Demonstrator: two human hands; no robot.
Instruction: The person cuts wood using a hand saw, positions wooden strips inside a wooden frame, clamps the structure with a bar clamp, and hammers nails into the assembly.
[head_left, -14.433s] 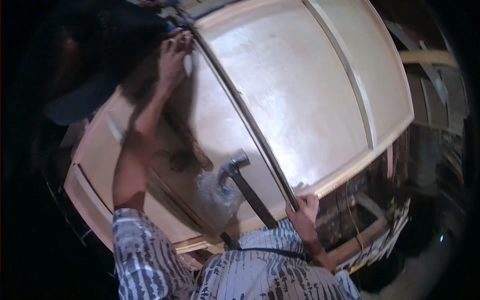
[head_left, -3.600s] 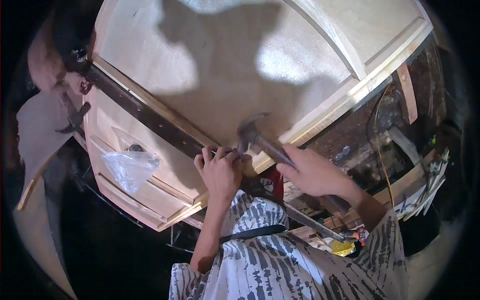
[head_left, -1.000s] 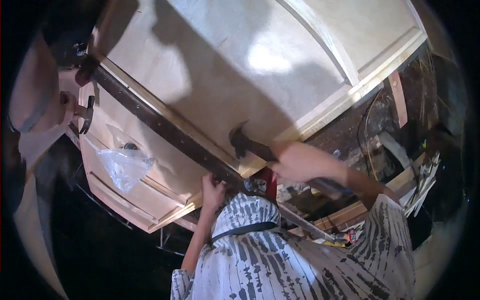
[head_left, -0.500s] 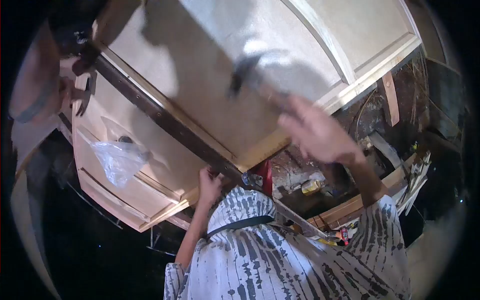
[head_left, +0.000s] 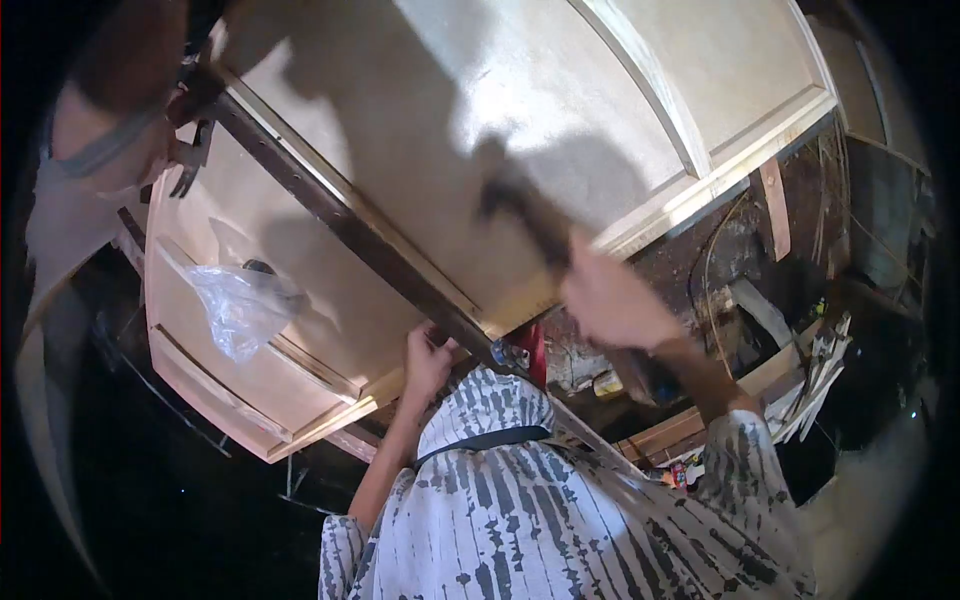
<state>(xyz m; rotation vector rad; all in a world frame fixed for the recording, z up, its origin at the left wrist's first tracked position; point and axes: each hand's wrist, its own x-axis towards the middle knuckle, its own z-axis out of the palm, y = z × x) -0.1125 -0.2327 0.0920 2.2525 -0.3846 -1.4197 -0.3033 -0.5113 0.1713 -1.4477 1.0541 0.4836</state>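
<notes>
My right hand point(head_left: 615, 300) is wrapped round the handle of a hammer point(head_left: 540, 232), held in the air over the pale wooden panel point(head_left: 410, 190). The hammer is smeared by motion, and its shadow falls on the panel. My left hand point(head_left: 428, 365) is closed in a pinch against the dark bar point(head_left: 345, 232), close to the panel's near corner. Whatever those fingers hold is too small or hidden to make out. The dark bar runs diagonally between this panel and a second framed panel point(head_left: 215, 385) on the left.
At the upper left, another person's hand point(head_left: 150, 150) is beside a hammer point(head_left: 192, 160). A clear plastic bag point(head_left: 240, 315) lies on the left panel. Wood strips point(head_left: 815, 375) and a plank point(head_left: 690, 420) lie low on the right, near a hanging wooden piece point(head_left: 774, 210).
My right hand has shifted a little left and lower with the hammer. My left hand stays at the bar. The other person's hand and hammer have moved slightly right.
</notes>
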